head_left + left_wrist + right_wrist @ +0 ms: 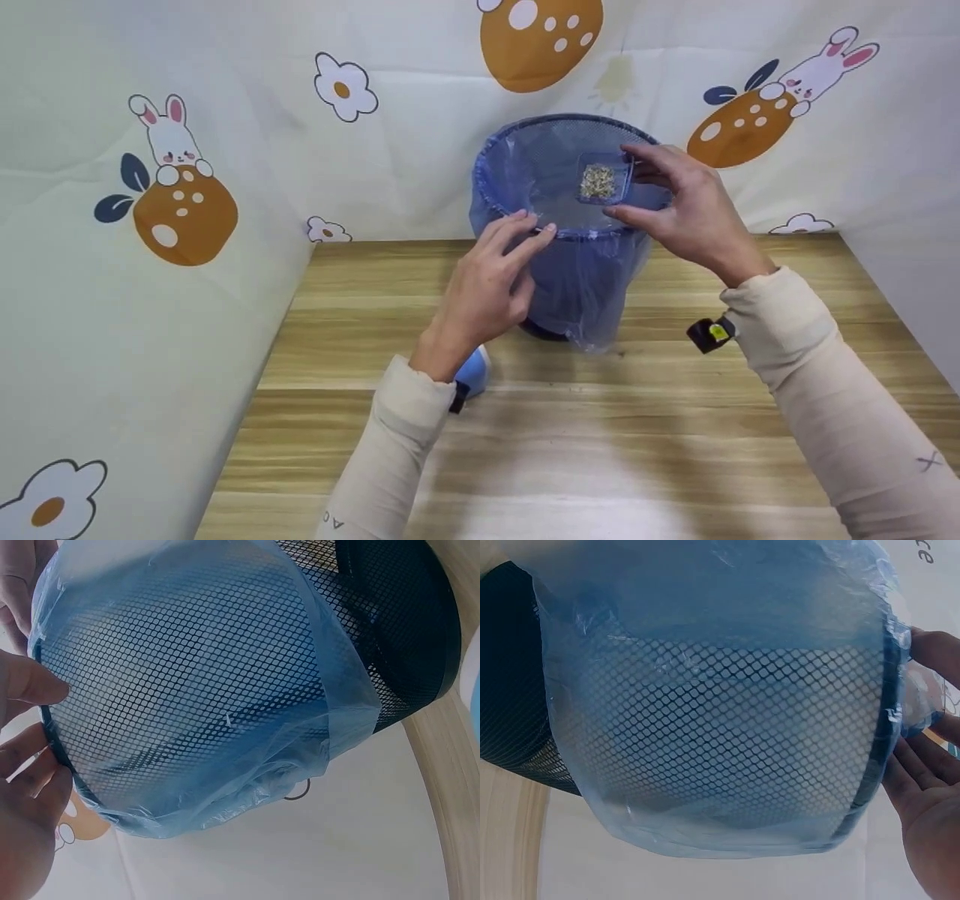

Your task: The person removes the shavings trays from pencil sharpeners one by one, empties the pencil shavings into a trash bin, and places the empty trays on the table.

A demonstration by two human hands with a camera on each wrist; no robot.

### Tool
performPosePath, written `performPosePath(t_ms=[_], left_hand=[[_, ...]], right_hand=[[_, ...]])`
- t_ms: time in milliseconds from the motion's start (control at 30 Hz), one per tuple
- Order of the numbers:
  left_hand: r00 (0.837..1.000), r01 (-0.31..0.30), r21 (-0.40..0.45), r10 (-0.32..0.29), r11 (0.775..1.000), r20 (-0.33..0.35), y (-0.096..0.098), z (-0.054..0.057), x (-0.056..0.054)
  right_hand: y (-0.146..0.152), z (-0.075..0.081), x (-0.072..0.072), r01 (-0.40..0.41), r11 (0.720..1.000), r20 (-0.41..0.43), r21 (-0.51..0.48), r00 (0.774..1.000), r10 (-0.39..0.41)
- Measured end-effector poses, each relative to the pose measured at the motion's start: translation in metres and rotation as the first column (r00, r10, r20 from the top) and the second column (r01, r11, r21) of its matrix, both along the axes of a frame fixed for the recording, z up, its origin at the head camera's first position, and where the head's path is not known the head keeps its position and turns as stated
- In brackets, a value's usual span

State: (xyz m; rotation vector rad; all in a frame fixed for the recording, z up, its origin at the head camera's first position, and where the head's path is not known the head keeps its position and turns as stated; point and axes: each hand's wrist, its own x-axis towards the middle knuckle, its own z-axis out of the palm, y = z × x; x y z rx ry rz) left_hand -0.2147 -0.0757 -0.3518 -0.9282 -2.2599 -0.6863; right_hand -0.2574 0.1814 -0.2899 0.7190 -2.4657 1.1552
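Note:
A black mesh trash bin (541, 330) lined with a translucent blue bag (600, 292) stands against the back wall. Over its opening my right hand (694, 206) holds a small clear plastic container (606, 196) between thumb and fingers. Dry, pale greenish-brown bits (598, 181) lie inside the container, which tilts toward me. My left hand (491, 281) grips the bin's near rim on the left; in the left wrist view the thumb (34, 682) lies outside the lined mesh. In the right wrist view, the bin's rim partly hides the container behind it.
A blue and white object (474, 373) stands on the wood-grain table (337, 420), mostly hidden under my left wrist. A few tiny crumbs lie in front of the bin. Pale cloth walls (412, 165) printed with rabbits and flowers enclose the table at the back and sides.

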Motion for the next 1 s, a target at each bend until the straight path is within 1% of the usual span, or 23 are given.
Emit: performPosePath(t_ms=[200,433,767,1000], left_hand=[[1.000,0.006,0.001,-0.006,1.000,0.012,0.001,0.000,0.000],[1.000,0.007,0.018,-0.007,1.000,0.005,0.000,-0.001,-0.001],[1.000,0.000,0.016,0.000,1.000,0.009,0.000,-0.001,-0.001],[1.000,0.001,0.015,-0.001,1.000,0.020,0.000,-0.001,-0.001]], right_hand=[[-0.004,-0.005,-0.005,0.031,0.999,-0.078,0.019,0.996,-0.030],[-0.009,-0.014,-0.012,0.024,1.000,-0.162,0.009,0.987,-0.022],[-0.016,-0.015,-0.013,0.031,0.999,-0.213,0.038,0.977,-0.022],[-0.018,-0.014,-0.013,0.054,0.995,-0.274,0.078,0.961,-0.031]])
